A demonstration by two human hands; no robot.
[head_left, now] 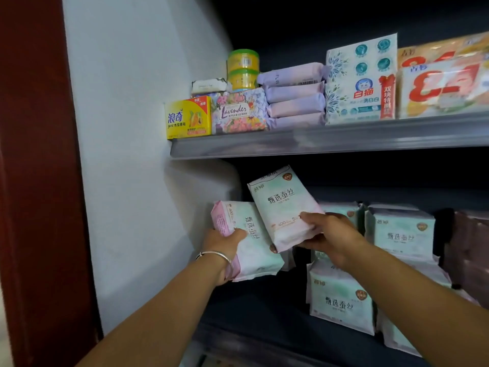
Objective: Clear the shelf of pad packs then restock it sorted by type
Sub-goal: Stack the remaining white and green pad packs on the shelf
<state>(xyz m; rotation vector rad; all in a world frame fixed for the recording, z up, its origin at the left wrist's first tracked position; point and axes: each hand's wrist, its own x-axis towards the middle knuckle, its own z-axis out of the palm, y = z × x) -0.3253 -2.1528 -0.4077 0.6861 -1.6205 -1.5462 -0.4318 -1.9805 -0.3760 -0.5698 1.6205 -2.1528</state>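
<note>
We face the dark lower shelf (264,308), its left end bare while a row of mint-and-white pad packs (341,298) stands upright to our right. Our left hand (225,245) is wrapped around one soft pack (251,242) against the white wall (137,154), long axis leaning left. Our right hand (330,237) pinches a second pack (284,207) by its lower corner, tilted, overlapping the first. Both look glossy, pillowy, with crimped ends. Judging by this, the bare left space lies nearest our left hand.

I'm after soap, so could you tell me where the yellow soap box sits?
The yellow soap box stands at the upper shelf's far left end, touching the Lavender box.
</note>
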